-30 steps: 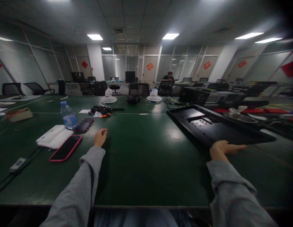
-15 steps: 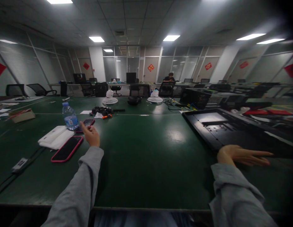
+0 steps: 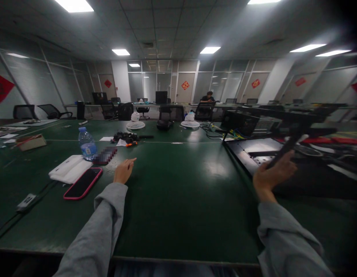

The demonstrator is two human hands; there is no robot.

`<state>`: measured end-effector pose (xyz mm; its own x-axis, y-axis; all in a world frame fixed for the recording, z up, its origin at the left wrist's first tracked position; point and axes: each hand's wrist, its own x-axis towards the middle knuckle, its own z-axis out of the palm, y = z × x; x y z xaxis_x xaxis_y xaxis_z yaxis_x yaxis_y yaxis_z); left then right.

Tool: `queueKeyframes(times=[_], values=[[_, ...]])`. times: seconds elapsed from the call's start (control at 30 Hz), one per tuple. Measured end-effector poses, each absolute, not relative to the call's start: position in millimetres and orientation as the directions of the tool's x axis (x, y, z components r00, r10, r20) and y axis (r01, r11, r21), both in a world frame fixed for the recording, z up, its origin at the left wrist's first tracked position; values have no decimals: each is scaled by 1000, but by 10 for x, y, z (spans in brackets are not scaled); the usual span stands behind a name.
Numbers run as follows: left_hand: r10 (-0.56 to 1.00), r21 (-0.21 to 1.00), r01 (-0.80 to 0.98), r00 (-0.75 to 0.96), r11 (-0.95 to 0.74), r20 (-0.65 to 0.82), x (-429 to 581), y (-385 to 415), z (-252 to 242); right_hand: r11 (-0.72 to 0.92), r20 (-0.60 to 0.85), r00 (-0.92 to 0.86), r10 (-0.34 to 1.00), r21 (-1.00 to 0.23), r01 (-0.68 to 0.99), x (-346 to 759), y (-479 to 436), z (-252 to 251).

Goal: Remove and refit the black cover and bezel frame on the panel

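My left hand (image 3: 124,171) is over the green table, just right of the phones. It holds nothing, and its index finger stretches to the right. A phone in a pink case (image 3: 83,184) lies to its left, with a second, pixelated phone (image 3: 105,155) behind that. On the right, my right hand (image 3: 274,175) grips a long black bar-like piece (image 3: 293,140) that slants up and is smeared by motion. Its upper end meets a wide dark part, so its exact kind cannot be made out. Beneath it lies a flat black metal panel (image 3: 238,152) with cutouts.
A water bottle (image 3: 87,144) stands beside a white folded packet (image 3: 69,169). Farther back on the table (image 3: 178,200) are a small dark device (image 3: 126,137), two white fans (image 3: 135,122), cables (image 3: 211,130) and a black case (image 3: 237,123). A person (image 3: 207,97) sits in the background.
My right hand has turned upward and now holds the black bar-like piece raised above the panel. My left hand has moved right, off the rear phone.
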<state>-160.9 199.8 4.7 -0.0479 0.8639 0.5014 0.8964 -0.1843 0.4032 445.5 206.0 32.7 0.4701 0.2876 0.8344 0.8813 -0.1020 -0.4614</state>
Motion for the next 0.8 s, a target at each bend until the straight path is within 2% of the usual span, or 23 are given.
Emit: queueKeyframes(times=[0.1,0.2,0.3,0.4,0.5,0.67,0.8], values=[[876,429,886,-59,-175,479,-1630,1998,46,-39,886,282,367,-288,957,4261,2129,361],[868,456,871,-75,-182,491,-1640,2009,30,25,895,222,386,-251,968,4077,2169,394],[841,479,855,-102,-199,531,-1625,2028,10,71,869,277,409,-333,940,3899,2130,430],[808,521,826,-149,-216,570,-1595,2047,7,148,792,339,508,-468,871,3767,2084,438],[764,581,783,-230,-223,603,-1569,2069,6,214,724,329,607,-547,809,3715,2124,378],[795,667,711,-263,-224,547,-1554,2102,-37,248,622,218,752,-573,782,3705,2307,190],[832,581,802,-224,-138,507,-1554,2111,-60,202,586,215,781,-564,800,3728,2426,71]])
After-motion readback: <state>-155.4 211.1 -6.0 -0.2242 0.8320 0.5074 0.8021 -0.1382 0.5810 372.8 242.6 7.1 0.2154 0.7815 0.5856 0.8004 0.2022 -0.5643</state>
